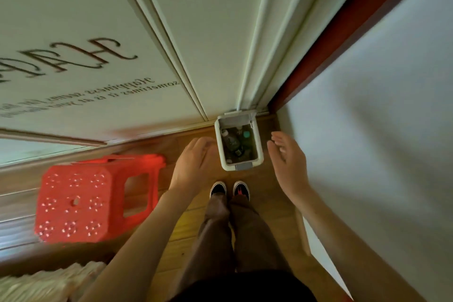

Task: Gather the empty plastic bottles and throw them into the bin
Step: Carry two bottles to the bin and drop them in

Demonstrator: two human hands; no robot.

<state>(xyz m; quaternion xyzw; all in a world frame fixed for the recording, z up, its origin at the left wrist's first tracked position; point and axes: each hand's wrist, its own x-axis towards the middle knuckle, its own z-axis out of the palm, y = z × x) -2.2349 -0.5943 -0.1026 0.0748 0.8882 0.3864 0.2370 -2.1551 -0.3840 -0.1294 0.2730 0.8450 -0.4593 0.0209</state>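
Observation:
A small white bin (pixel 259 144) stands on the wooden floor in the corner, its lid tipped up against the wall. Inside it lie plastic bottles (pixel 232 143), one with a teal cap (pixel 246 134). My left hand (pixel 196 162) hovers just left of the bin, fingers loosely curled, holding nothing. On the bin's right, my right hand (pixel 289 162) is held out flat with its fingers apart and empty. Both hands are above the bin's height and apart from it.
A red plastic stool (pixel 81 198) stands on the floor to the left. My shoes (pixel 229 189) point at the bin's front. A white wall (pixel 367 130) is close on the right, and a lettered panel (pixel 85 68) and door frame lie ahead.

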